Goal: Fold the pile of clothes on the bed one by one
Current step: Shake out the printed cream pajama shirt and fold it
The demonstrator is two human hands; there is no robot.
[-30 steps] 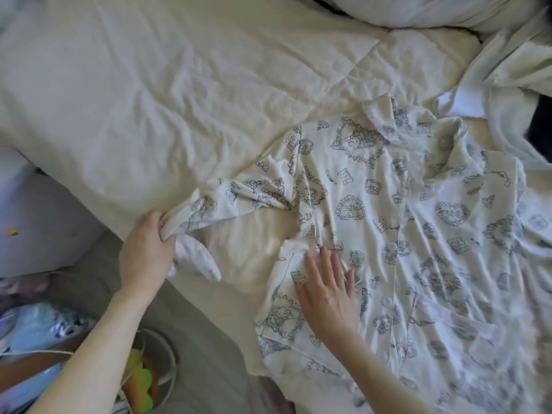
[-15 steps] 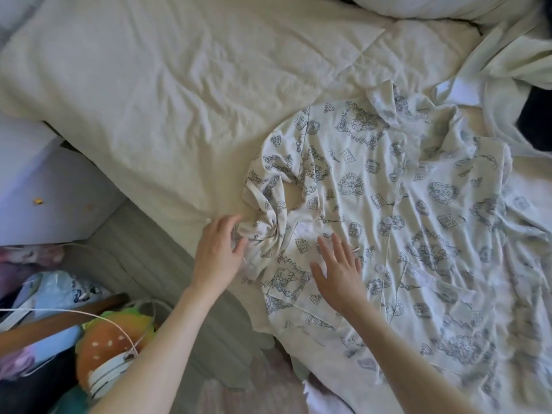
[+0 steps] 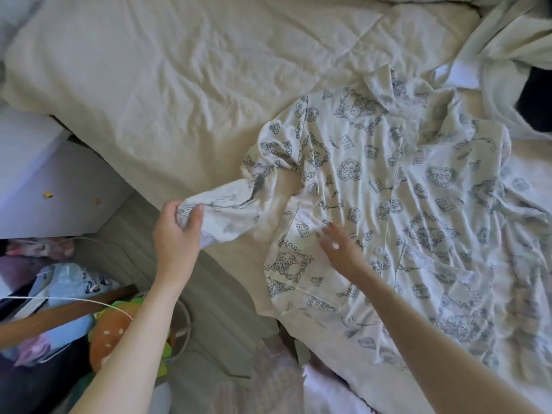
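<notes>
Left hand grips the sleeve end; right hand lies open, fingers apparently flat on the shirt. Sleeve overhangs the bed edge: loose grip drops it floorward, hard pull drags the body askew.

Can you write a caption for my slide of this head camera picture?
Left hand grips the sleeve of a printed pajama shirt while the right hand rests on it.
</notes>
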